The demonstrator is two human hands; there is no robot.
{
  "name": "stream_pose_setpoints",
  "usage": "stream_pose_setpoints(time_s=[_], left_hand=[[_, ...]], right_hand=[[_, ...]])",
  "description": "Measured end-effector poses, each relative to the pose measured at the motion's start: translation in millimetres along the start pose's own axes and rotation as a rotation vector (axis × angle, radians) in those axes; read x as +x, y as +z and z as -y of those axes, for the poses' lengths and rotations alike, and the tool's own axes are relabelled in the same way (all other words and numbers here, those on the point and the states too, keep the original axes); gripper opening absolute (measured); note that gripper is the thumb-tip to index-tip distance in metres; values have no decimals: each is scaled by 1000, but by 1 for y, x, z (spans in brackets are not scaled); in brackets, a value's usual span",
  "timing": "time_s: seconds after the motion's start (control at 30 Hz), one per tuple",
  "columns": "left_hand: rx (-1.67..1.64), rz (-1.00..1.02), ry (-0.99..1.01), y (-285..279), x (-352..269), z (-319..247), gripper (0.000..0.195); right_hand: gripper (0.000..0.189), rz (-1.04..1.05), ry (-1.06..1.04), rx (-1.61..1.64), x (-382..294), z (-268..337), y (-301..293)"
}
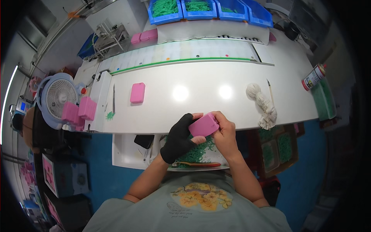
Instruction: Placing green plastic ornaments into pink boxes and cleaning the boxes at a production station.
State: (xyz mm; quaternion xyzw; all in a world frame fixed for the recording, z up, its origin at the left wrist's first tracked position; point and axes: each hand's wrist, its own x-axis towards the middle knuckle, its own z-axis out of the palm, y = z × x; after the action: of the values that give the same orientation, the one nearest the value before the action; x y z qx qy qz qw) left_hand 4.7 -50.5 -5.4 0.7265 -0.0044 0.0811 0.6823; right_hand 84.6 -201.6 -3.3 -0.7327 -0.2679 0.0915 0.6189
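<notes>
Both hands hold one pink rectangular block (203, 125) above the front edge of the white table (162, 116). My left hand (179, 139), in a black fingerless glove, grips its left end, with fingers above and thumb below. The fingertips of my right hand (227, 133), which is bare, are at the block's right end, where small notches show. A similar pink block (137, 92) lies flat on the table to the left. Metal tweezers (114, 98) and a few green pieces (110, 116) lie farther left. Beneath my hands, an open drawer holds many small green pieces (191, 155).
Blue bins (165, 19) with green pieces stand at the back. A fan (59, 97) and stacked pink blocks (87, 108) are at left. A white cloth bundle (262, 107), a brush (270, 91) and a spray can (314, 77) are at right.
</notes>
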Motion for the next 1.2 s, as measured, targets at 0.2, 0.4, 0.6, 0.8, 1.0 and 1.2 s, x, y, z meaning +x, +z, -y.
stream_pose_setpoints(time_s=[0.2,0.4,0.6,0.8,1.0,1.2], left_hand=[[-102,-71,-139,1,-2,-6,45],[-84,-227,-50,12,-2,-6,27],[-263,-270,-96,17,-3,-12,27],[-221,-329,-30,24,-2,-10,26],[-195,-247,-145,10,-3,-19,47],[811,127,506,1,6,-34,73]], right_hand=[[22,4,283,377,-10,4,-5],[23,-78,-226,-171,-13,9,8],[24,-79,-345,-156,-6,10,5],[37,-125,-395,-191,-4,23,13],[31,-44,-244,-250,-13,10,11],[22,18,-131,-179,-6,9,-2]])
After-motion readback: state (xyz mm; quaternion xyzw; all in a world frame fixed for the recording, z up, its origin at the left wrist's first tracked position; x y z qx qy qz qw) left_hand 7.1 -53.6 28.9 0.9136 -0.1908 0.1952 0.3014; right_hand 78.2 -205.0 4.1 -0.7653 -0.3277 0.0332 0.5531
